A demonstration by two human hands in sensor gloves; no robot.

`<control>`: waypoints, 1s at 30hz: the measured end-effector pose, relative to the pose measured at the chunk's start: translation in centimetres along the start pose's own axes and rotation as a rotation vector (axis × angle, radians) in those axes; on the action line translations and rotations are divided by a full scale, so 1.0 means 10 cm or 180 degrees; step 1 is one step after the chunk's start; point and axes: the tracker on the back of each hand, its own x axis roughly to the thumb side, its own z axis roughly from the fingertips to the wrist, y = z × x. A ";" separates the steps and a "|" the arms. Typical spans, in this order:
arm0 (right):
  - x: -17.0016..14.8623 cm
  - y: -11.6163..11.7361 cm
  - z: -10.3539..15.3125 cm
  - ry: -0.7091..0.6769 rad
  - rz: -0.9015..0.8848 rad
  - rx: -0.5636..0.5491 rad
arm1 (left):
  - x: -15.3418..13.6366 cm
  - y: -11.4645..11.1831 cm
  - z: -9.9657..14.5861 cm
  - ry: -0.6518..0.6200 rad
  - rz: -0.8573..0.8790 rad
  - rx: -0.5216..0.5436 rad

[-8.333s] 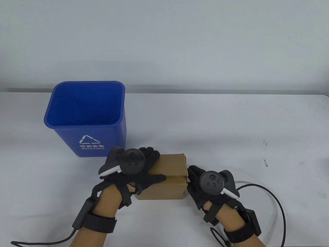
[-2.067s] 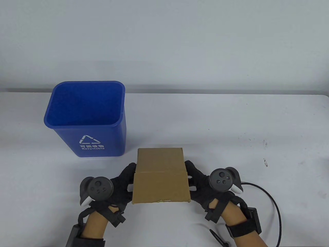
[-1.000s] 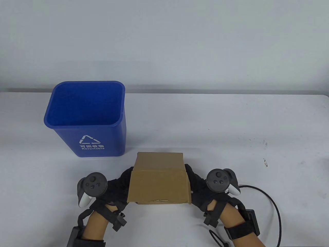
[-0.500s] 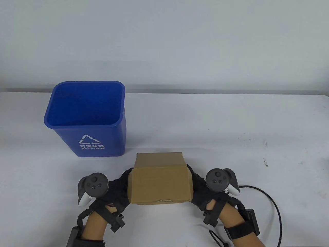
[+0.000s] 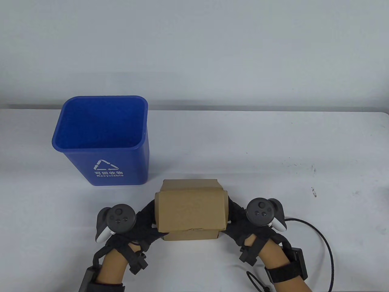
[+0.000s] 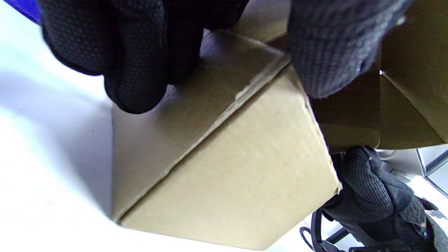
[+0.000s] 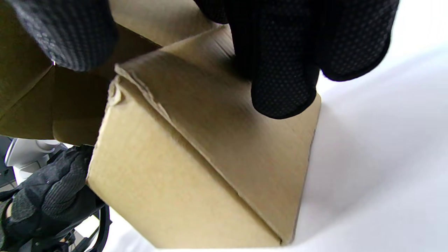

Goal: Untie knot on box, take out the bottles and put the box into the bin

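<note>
Near the front edge of the bench (image 5: 273, 146), the cardboard box (image 5: 190, 210) sits between the two hands, lid flap folded over toward the person. Left hand (image 5: 142, 220) at the box's left side, right hand (image 5: 240, 219) at its right side; each carries a tracker on its back.

Left wrist view: left-hand fingers (image 6: 136, 66) curl down onto the box's side panel, thumb (image 6: 332, 52) hooked over the flap edge at the upper corner. Right wrist view mirrors this: right-hand fingers (image 7: 283, 70) pressed on the right side panel, thumb (image 7: 66, 35) over the flap edge. Both hands grip the box, fingers curled around it.

Box base rests on the bench along its near bottom edge in both wrist views. Flap overhangs the front face; a small torn notch shows on its lower edge.

Blue recycling bin (image 5: 103, 140) stands upright, behind and left of the box, near but not touching. Black cable (image 5: 329, 246) loops on the bench beside the right wrist.
</note>
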 end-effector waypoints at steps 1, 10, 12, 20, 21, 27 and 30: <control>0.01 -0.01 0.00 0.0009 0.0009 -0.0058 | 0.00 0.00 0.00 0.0001 -0.0016 -0.0003; -0.02 0.00 -0.05 0.0124 0.0118 -0.0350 | 0.00 0.00 -0.01 -0.0020 -0.0037 -0.0028; -0.02 -0.02 -0.05 0.0150 0.0093 -0.0381 | 0.00 0.00 -0.02 -0.0013 -0.0055 -0.0034; 0.07 -0.09 0.00 0.0140 0.0009 -0.0784 | 0.04 0.01 -0.03 -0.0010 -0.0222 -0.0031; 0.08 -0.09 0.00 0.0137 0.0022 -0.0825 | 0.04 0.01 -0.04 -0.0012 -0.0253 -0.0031; 0.13 -0.13 -0.01 0.0166 0.0061 -0.1010 | 0.05 0.02 -0.04 -0.0017 -0.0339 -0.0032; 0.16 -0.19 -0.01 0.0210 -0.0085 -0.1169 | 0.05 0.02 -0.04 -0.0019 -0.0366 -0.0036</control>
